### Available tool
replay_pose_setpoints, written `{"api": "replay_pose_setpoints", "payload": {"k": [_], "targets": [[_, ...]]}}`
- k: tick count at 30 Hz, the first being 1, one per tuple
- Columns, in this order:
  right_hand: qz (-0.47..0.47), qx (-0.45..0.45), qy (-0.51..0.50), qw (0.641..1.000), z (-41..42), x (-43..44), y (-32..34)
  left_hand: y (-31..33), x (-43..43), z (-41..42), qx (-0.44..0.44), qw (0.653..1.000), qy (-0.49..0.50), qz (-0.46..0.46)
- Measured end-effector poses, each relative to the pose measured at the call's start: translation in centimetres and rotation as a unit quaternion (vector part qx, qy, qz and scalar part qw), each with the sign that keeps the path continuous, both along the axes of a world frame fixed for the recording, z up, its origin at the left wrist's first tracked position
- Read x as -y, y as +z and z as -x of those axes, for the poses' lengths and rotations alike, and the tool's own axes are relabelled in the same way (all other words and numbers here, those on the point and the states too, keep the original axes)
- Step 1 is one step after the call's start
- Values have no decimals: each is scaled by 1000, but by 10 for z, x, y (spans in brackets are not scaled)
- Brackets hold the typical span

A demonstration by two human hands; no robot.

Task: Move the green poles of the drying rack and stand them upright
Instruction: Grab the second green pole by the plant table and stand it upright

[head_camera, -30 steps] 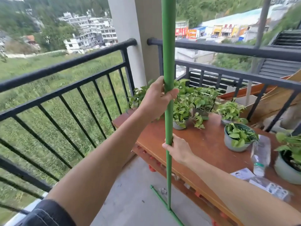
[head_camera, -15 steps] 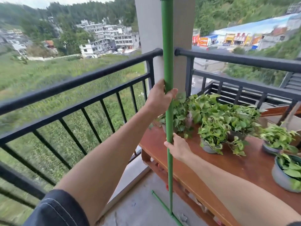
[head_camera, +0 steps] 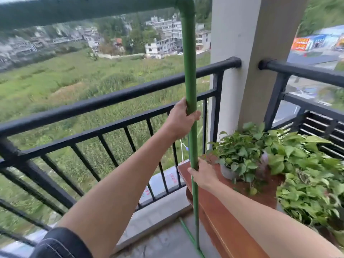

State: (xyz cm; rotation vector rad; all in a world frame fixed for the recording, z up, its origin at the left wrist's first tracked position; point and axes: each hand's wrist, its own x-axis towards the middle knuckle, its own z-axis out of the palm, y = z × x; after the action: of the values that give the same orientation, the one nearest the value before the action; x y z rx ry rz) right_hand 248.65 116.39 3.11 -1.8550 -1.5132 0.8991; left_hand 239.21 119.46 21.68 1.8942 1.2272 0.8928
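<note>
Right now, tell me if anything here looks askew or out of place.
Nothing stands out. The pole stands upright, held by both hands: left above, right below. The plants sit upright on the bench.

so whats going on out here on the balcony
A person is holding a green pole of a drying rack upright with both bare hands. The left hand grips it higher up, the right hand lower down. The pole's foot rests on the balcony floor, beside a wooden table carrying potted plants, just inside the black railing. At the top an elbow joins a horizontal green bar.
</note>
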Motion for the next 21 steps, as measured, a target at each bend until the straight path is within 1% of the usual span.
{"api": "replay_pose_setpoints", "payload": {"k": [3,6,12,14,17,21], "targets": [[6,-5,24,1000,-7,-15,-10,-5,-11,-6,-12,1000,17,11],[-11,-3,36,999,-16,-19,-23,-9,-13,-11,-11,1000,18,6],[-33,6,40,999,-19,-6,-34,-17,2,-14,16,1000,22,-4],[-28,7,31,999,-15,-5,-31,-19,7,-12,7,999,32,-8],[5,25,19,999,-13,-7,-26,-25,19,9,-32,998,46,7],[27,66,46,996,-16,13,0,-39,50,73,-43,995,74,46]]}}
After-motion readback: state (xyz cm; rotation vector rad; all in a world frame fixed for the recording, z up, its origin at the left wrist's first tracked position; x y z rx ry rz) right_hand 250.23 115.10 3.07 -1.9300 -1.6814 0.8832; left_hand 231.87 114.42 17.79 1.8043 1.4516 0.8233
